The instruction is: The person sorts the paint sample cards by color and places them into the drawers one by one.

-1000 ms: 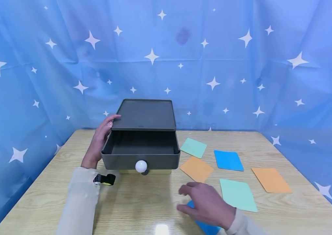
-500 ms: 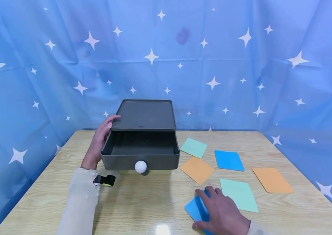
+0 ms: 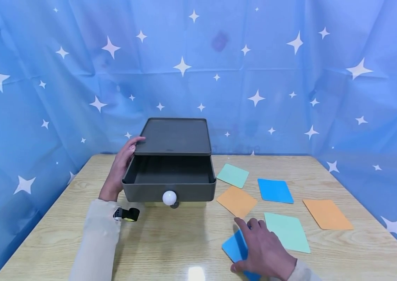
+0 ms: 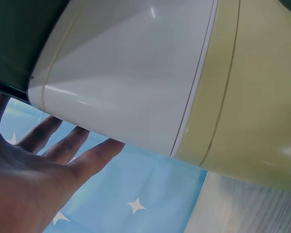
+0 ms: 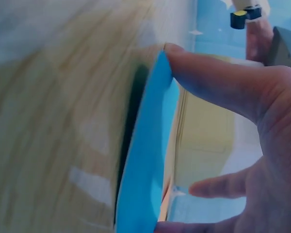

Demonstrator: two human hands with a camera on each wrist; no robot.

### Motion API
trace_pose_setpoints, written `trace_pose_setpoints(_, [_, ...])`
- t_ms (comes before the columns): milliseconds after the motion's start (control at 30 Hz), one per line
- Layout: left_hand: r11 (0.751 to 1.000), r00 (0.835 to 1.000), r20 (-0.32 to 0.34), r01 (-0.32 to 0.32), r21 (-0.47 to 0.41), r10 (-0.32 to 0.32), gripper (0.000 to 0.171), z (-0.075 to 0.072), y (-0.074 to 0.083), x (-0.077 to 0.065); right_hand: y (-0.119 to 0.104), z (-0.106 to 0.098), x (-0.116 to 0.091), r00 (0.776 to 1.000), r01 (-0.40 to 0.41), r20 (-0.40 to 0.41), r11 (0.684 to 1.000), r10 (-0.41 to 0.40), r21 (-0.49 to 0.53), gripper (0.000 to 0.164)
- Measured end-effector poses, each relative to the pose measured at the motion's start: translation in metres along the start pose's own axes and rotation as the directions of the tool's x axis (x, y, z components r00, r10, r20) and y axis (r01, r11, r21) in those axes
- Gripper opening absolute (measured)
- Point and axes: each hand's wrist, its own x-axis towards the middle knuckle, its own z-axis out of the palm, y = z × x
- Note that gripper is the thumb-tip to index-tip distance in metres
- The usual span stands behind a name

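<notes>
Near the front edge of the desk (image 3: 163, 249), the right hand (image 3: 268, 251) is gripping the nearer blue card (image 3: 233, 248) by opposite edges, fingers wide. Probably light and easily creased, it is suiting a gentle edge hold. The left hand (image 3: 119, 171), fingers extended, is touching the drawer box (image 3: 174, 136).

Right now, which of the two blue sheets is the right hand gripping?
The near blue sheet, held in the fingers of the right hand; the far blue sheet lies flat, untouched.
</notes>
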Motion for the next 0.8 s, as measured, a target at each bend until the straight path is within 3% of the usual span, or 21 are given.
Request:
trace_pose_setpoints(333, [1.000, 1.000, -0.001, -0.010, -0.021, 0.010, 0.050, 0.000, -0.002, 0.001, -0.003, 0.000, 0.001, 1.000, -0.012, -0.012, 0.998, 0.013, 0.056, 0.114])
trace_pose_setpoints(800, [1.000, 1.000, 0.009, -0.013, -0.027, 0.014, 0.050, -0.002, -0.002, 0.002, -0.007, -0.011, -0.004, 0.993, 0.074, -0.091, 0.997, -0.071, 0.028, 0.105])
